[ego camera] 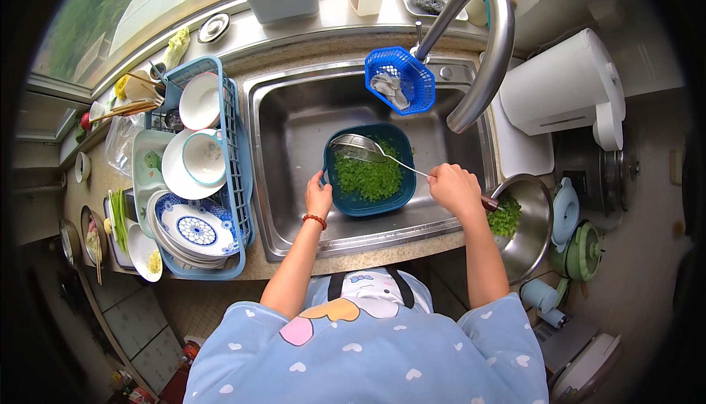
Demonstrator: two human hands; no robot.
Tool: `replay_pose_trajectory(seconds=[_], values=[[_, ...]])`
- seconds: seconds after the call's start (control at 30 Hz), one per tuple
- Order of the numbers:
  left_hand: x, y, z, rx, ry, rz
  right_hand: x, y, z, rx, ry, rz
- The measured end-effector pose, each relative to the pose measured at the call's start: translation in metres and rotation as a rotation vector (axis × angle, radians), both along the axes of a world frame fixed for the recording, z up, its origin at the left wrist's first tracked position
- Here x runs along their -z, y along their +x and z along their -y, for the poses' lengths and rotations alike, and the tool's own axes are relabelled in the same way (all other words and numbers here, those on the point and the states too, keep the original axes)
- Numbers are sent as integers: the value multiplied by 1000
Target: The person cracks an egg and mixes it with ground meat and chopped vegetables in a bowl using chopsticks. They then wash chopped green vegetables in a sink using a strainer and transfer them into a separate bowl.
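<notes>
A dark teal plastic basin [407,194] stands in the stainless-steel sink [292,128], with chopped green vegetable [368,177] inside. My left hand [319,199] is at the basin's left rim, fingers on its edge. In my right hand [454,188] is the handle of a metal skimmer [359,147]; its bowl lies over the upper left of the chopped greens. The skimmer's brown grip end sticks out past my wrist, towards a steel bowl [538,227] on the counter at the right. More chopped greens [504,217] lie in that bowl.
A curved faucet [499,40] arches over the sink's right side, with a blue strainer basket [427,87] holding a cloth beside it. A blue dish rack [241,238] full of plates and bowls borders the left. A white appliance [557,84] stands at the right.
</notes>
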State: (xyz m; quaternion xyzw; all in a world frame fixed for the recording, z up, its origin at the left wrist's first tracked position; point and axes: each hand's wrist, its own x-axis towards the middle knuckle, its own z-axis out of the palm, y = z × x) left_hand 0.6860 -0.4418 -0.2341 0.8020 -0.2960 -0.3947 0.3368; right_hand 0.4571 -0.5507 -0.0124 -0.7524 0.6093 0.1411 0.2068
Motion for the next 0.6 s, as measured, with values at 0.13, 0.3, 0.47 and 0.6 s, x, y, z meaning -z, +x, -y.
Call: replay_pose_trajectory(seconds=[0.13, 0.3, 0.47, 0.6], values=[[-7, -2, -1, 39, -21, -118, -2, -12, -8, 139, 120, 67], [-13, -12, 2, 39, -65, -147, -2, -19, -18, 194, 164, 110], [-25, -15, 21, -109, -159, -154, 6, -16, -28, 24, 10, -23], [-6, -9, 40, -92, -98, -83, 34, 2, -36, -133, -148, 51]])
